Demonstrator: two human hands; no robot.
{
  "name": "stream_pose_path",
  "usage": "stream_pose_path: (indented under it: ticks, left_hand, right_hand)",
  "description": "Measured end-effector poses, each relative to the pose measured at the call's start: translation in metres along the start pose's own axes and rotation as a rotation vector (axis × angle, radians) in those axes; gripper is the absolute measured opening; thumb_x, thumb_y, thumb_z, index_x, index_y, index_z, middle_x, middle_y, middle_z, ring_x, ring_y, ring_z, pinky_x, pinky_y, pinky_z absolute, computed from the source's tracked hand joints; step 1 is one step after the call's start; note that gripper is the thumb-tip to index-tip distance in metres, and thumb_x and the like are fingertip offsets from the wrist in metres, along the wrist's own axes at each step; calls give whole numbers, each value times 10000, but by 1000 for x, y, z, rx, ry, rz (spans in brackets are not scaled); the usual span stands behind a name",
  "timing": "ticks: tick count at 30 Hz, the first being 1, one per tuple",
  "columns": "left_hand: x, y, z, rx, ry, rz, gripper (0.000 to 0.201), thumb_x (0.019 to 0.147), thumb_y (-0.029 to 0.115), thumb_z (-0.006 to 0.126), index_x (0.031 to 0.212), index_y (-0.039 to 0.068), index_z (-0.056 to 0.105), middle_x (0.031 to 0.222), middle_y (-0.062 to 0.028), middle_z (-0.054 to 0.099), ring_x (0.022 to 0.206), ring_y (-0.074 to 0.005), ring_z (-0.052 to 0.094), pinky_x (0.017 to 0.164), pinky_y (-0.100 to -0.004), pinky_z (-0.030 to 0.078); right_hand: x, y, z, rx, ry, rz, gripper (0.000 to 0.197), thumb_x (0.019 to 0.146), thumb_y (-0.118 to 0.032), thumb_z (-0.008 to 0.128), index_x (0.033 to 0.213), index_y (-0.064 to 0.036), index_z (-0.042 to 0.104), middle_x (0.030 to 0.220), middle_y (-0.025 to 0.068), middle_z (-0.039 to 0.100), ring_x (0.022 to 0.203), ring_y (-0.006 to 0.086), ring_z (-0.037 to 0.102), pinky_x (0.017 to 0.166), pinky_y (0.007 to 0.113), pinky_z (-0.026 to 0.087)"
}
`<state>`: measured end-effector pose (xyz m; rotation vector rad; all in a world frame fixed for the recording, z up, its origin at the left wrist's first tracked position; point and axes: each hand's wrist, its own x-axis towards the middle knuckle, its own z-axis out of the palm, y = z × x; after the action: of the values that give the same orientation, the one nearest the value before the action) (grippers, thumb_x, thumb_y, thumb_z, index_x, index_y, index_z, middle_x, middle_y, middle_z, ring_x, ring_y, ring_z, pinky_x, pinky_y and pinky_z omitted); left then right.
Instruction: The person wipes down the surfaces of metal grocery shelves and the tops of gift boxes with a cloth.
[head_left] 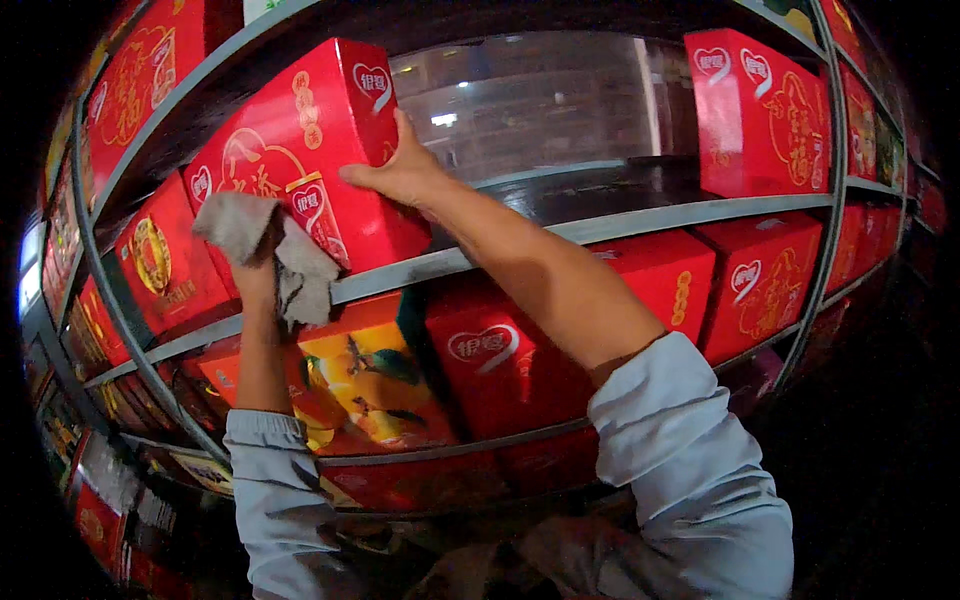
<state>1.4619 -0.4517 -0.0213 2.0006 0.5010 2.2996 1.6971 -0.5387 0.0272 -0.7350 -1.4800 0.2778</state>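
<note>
A large red gift box (pixel 345 130) with gold and white print stands on the metal shelf in front of me. My right hand (pixel 403 172) grips its right end, thumb on the front and fingers round the side, partly hidden behind the box. In my left hand (pixel 257 270) is a grey cloth (pixel 240 228), bunched over the fingers with one end hanging down. The cloth rests against the lower front of the red box, or just before it; I cannot tell which. Most of the left fingers are covered by the cloth.
Another red box (pixel 755 115) stands farther right on the same shelf (pixel 610 195), beyond a dark bare stretch. On the shelf below sit an orange box with fruit pictures (pixel 370 375) and several red boxes (pixel 500 350). A curved metal upright (pixel 115 300) rises at left.
</note>
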Motion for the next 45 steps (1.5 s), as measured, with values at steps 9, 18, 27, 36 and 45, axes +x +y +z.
stream_pose_path:
  ticks: [9,18,27,36,45]
  left_hand:
    - [6,-40,-31,142,223,213,396,760,186,625,1062,-27,481,1023,-90,533,923,-177,503,823,-286,386]
    - [-16,68,103,-614,-167,-618,469,784,346,542,1133,39,478,1138,-76,468,1071,-180,420,918,-279,304]
    - [1,56,126,-749,-122,-615,364,807,339,458,1018,51,530,954,-53,566,858,-171,546,757,-276,435]
    - [-16,95,132,-655,-73,-628,390,810,372,453,1052,74,513,1000,-39,547,895,-171,525,776,-281,420]
    - [-39,111,128,-630,26,-525,458,845,361,409,1180,50,426,1163,-51,462,1039,-189,453,897,-301,347]
  right_hand:
    - [-33,-24,-206,70,-108,111,866,670,-308,692,1314,-53,173,1164,150,459,1017,206,485,846,339,403]
    - [-125,-40,-324,-1076,365,-387,599,712,-275,631,1187,-2,390,1141,207,465,1073,326,439,913,362,347]
    - [-140,-23,-300,-1329,458,-143,702,695,-438,592,1254,-108,325,1085,254,446,919,373,503,785,439,404]
    - [-137,-9,-293,-1303,774,-336,599,696,-293,599,1195,-32,395,1114,307,360,1032,411,382,890,453,304]
    - [-134,-5,-310,-1195,806,-333,505,697,-271,607,1141,-78,463,1130,232,395,1023,368,420,845,446,341]
